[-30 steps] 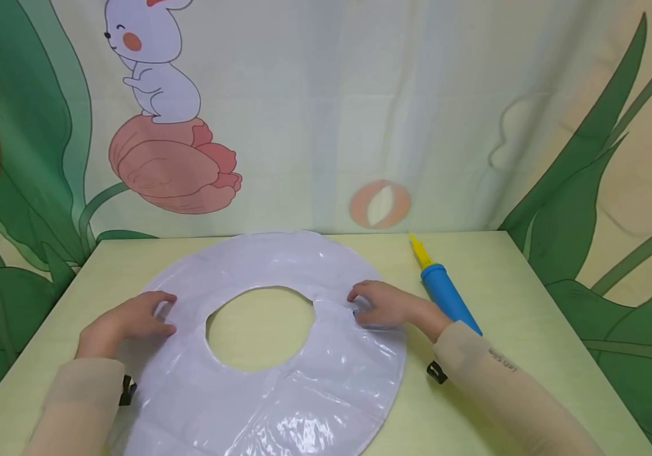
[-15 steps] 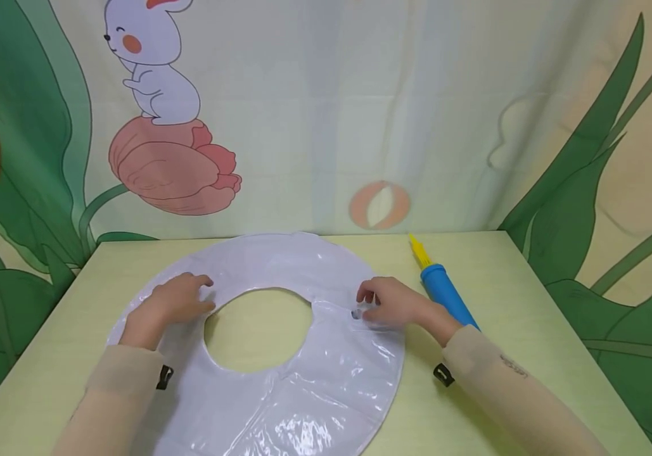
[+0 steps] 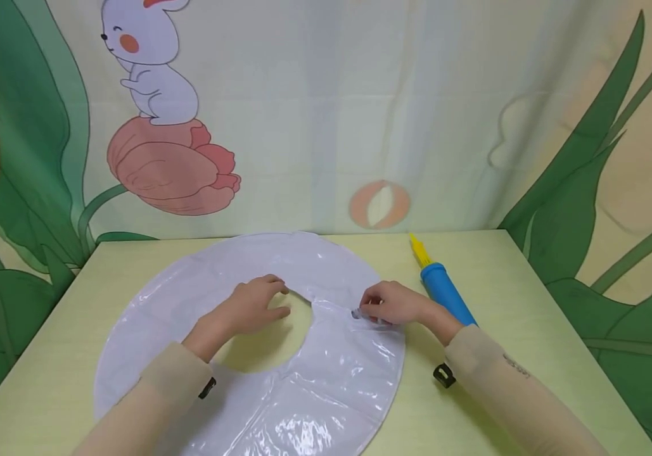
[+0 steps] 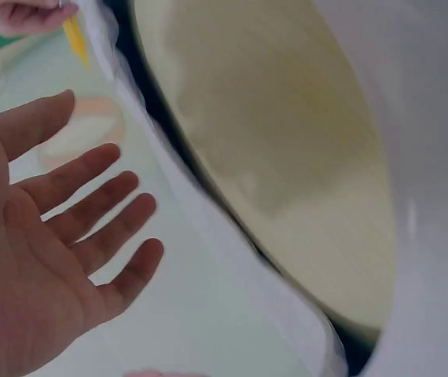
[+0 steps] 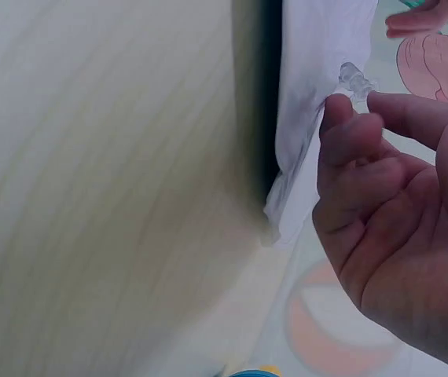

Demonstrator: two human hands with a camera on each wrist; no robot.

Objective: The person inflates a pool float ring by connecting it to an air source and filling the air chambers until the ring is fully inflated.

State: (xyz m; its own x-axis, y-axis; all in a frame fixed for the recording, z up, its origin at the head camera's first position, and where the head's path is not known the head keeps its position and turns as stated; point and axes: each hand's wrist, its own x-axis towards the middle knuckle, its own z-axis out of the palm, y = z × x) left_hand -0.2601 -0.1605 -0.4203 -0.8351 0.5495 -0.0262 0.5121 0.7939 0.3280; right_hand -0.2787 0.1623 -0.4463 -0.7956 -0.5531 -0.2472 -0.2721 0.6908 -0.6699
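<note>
A flat white swim ring (image 3: 149, 304) lies on the table, its surface creased and shiny. On its right side my right hand (image 3: 394, 302) pinches a small clear valve (image 5: 355, 81) between thumb and fingers; the valve sticks up from the ring in the right wrist view. Over the ring's centre hole hovers my left hand (image 3: 248, 307), holding nothing. Its fingers are spread and nearly straight in the left wrist view, apart from the ring.
Behind the right forearm lies a blue hand pump (image 3: 450, 294) with a yellow nozzle (image 3: 419, 250) pointing to the table's back edge. A printed curtain (image 3: 280, 126) hangs right behind the pale table (image 3: 531, 329).
My left hand has left the ring's left side and moved right, over the hole. The right hand has stayed near the valve, its fingers closing on it.
</note>
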